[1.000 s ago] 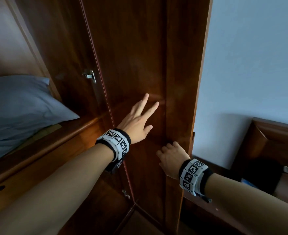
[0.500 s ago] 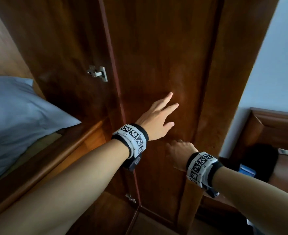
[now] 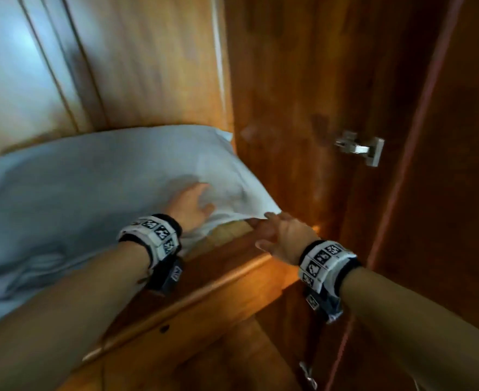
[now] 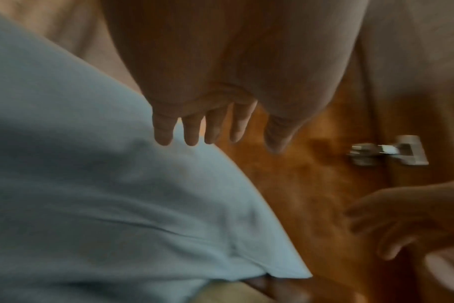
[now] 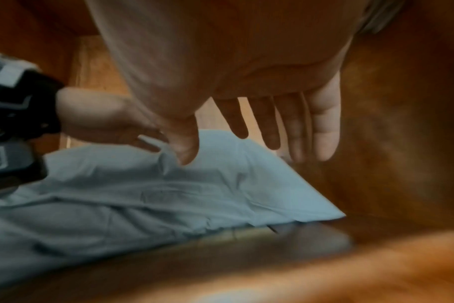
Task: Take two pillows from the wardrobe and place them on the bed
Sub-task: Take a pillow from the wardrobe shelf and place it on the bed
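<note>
The pale blue pillow lies on a shelf inside the wooden wardrobe. It fills most of the shelf, and its right corner reaches close to the front edge, near the inner side wall. The cloth shows some soft folds near that corner.

Your left hand is on top of the pillow, near its right end. The fingers are straight and a little apart, and they hold nothing; in the left wrist view they seem to hang just over the cloth, so I cannot tell if the palm really presses on it.

Your right hand is at the front edge of the shelf, just beside the pillow corner. Its fingers are also stretched and spread, not closed on anything. In the head view the fingertips seem to touch the corner of the cloth, but the picture is blurred there and I cannot be sure.

On the dark wood to the right of the pillow there is a metal hinge, and the open wardrobe door stands beyond it. A second small metal fitting shows lower down.
</note>
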The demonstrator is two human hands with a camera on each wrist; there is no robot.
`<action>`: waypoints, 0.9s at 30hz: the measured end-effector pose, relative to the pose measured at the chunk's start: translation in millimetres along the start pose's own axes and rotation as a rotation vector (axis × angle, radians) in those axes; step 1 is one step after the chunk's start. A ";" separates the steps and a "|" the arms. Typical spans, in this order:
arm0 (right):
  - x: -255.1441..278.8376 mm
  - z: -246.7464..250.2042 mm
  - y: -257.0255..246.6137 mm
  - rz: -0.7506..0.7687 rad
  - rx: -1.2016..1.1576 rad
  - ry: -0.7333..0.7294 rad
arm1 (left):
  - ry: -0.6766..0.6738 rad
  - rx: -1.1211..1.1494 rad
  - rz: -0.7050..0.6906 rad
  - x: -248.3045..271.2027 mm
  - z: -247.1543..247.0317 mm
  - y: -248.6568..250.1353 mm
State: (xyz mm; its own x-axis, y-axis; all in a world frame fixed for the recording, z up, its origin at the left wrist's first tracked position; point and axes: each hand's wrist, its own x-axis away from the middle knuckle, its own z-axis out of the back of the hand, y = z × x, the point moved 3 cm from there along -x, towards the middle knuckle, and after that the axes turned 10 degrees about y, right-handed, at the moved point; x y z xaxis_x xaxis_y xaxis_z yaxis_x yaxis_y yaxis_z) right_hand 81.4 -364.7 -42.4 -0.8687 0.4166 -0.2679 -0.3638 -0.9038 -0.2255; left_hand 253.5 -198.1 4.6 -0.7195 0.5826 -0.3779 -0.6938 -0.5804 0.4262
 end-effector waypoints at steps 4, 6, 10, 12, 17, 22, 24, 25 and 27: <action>-105.9 -2.5 -56.8 0.075 -0.158 0.093 | 0.207 -0.188 0.178 -2.1 80.0 -96.7; -160.2 0.7 -77.4 0.071 -0.199 0.116 | 0.292 -0.313 0.269 -1.0 116.5 -130.6; -257.4 -15.9 -106.7 -0.054 -0.306 0.010 | 0.300 -0.378 0.650 5.9 171.9 -208.9; -289.3 -45.6 -112.0 -0.083 -0.364 -0.034 | 0.291 -0.245 0.834 14.3 181.3 -246.8; -306.4 -107.2 -110.8 -0.191 -0.311 -0.226 | 0.318 -0.145 1.008 12.5 134.0 -288.1; -333.9 -128.2 -103.0 -0.138 -0.526 -0.160 | 0.341 -0.186 1.002 -8.8 103.7 -300.5; -325.8 -125.8 -104.3 -0.098 -0.557 -0.125 | 0.357 -0.102 0.933 -15.0 104.3 -306.2; -322.5 -124.7 -104.3 -0.080 -0.498 -0.092 | 0.380 -0.063 0.899 -16.3 104.4 -307.1; -310.9 -115.8 -107.2 -0.032 -0.389 0.006 | 0.435 -0.022 0.854 -13.3 107.0 -298.8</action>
State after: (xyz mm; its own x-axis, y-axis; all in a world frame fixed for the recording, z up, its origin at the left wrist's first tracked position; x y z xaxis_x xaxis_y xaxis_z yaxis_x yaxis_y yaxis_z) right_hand 429.4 -386.0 -43.4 -0.8567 0.4453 -0.2604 -0.2346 -0.7859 -0.5721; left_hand 473.5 28.4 -29.8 -0.9276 -0.3013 -0.2207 0.0723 -0.7246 0.6853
